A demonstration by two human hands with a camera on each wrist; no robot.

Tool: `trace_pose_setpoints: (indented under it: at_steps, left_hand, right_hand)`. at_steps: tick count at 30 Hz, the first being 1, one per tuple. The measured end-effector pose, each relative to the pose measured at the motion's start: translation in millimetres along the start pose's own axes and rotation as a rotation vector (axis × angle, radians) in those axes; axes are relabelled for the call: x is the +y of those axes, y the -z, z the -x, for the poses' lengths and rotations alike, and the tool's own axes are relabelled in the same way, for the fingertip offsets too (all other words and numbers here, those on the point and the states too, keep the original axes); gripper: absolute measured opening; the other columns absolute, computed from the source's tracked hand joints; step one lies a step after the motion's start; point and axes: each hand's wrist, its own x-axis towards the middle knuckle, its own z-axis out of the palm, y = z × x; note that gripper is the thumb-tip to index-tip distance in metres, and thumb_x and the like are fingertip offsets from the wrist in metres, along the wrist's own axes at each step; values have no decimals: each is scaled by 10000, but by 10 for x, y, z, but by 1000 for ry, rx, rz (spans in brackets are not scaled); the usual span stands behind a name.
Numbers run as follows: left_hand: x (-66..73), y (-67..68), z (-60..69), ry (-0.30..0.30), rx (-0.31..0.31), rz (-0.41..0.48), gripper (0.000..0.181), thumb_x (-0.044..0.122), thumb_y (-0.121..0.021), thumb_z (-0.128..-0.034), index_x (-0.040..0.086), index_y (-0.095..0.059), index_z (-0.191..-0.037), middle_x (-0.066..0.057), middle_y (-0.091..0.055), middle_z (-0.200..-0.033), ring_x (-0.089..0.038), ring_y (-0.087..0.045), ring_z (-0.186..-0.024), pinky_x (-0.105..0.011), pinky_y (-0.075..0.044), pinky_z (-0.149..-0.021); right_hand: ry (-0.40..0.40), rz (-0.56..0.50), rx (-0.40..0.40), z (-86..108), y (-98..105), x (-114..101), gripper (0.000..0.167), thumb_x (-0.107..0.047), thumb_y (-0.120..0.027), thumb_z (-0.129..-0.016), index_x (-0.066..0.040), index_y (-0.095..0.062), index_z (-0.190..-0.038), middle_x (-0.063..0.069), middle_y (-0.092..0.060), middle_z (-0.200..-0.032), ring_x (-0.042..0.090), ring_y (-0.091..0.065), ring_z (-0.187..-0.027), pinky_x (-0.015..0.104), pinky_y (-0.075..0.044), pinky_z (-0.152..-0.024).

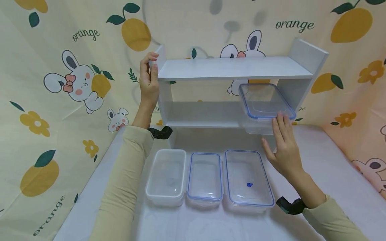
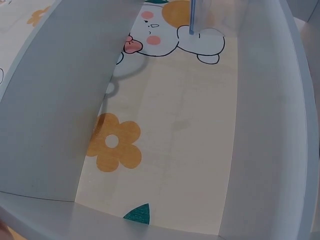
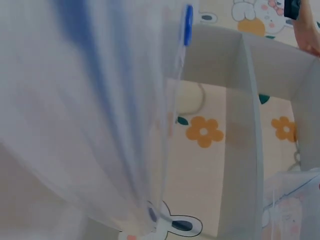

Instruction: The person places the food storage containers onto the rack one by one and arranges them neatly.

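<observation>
A clear plastic food container with a blue-rimmed lid (image 1: 265,100) sits at the right end of the white shelf unit's (image 1: 208,115) middle level, its near end jutting past the front edge. My right hand (image 1: 283,147) rests straight fingers on that near end, thumb spread away. Up at the unit's left side panel, my left hand (image 1: 149,78) touches the panel with loosely bent fingers. The same container (image 3: 287,205) shows at lower right in the right wrist view. In the left wrist view the bare part of the compartment (image 2: 270,140) fills the frame.
Three clear containers stand in a row on the white table before the unit: a pale-rimmed one (image 1: 166,177), a small blue-rimmed one (image 1: 205,177) and a larger blue-rimmed one (image 1: 248,174). A patterned cloth (image 1: 75,134) hangs behind and at the sides.
</observation>
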Motion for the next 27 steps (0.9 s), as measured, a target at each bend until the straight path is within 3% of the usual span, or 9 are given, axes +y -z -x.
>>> trace_pose_setpoints:
  at_steps: [5,11,14,17,22,27]
  left_hand:
    - [-18,12,9,-17,-1,-9,136,47,-363,-1016,81,-441,-1123,-129,-485,-1311,-153,-353,-1418,-199,-257,-1213]
    - [-3,22,15,-18,2,-21,133,59,-371,-1017,81,-444,-1126,-132,-490,-1317,-140,-360,-1415,-196,-263,-1211]
    - [-1,28,15,-14,4,-15,132,58,-370,-1018,79,-443,-1125,-131,-489,-1316,-130,-359,-1414,-195,-262,-1211]
    - [-11,28,9,-17,5,-8,132,48,-367,-1017,78,-442,-1122,-131,-488,-1312,-133,-358,-1415,-197,-261,-1212]
    - [-11,11,6,-14,9,-5,139,28,-358,-1013,80,-441,-1113,-150,-479,-1308,-160,-355,-1415,-199,-257,-1214]
    - [41,-8,26,-14,9,-1,141,17,-350,-1011,69,-441,-1106,-171,-474,-1303,-179,-357,-1410,-203,-260,-1212]
  right_hand:
    - [0,-11,14,82,35,-32,700,-486,-402,-994,83,-404,-1402,275,-377,-1496,350,-272,-1481,224,-137,-1253]
    - [17,-54,83,167,41,-46,646,-434,-458,-986,108,-467,-1338,303,-476,-1395,369,-392,-1408,195,-222,-1228]
    - [-19,-105,92,211,46,-42,621,-412,-501,-970,106,-493,-1314,305,-510,-1351,253,-428,-1398,154,-255,-1201]
    - [-80,-157,83,260,62,-38,525,-269,-580,-934,101,-508,-1299,314,-540,-1298,25,-426,-1356,80,-288,-1143]
    - [-196,-234,2,336,81,-63,460,92,-644,-776,130,-544,-1223,319,-595,-1162,-170,-429,-1186,-28,-344,-1001]
    - [-310,-294,-174,426,107,-92,437,130,-651,-778,138,-536,-1199,309,-604,-1131,-230,-433,-1091,-81,-366,-878]
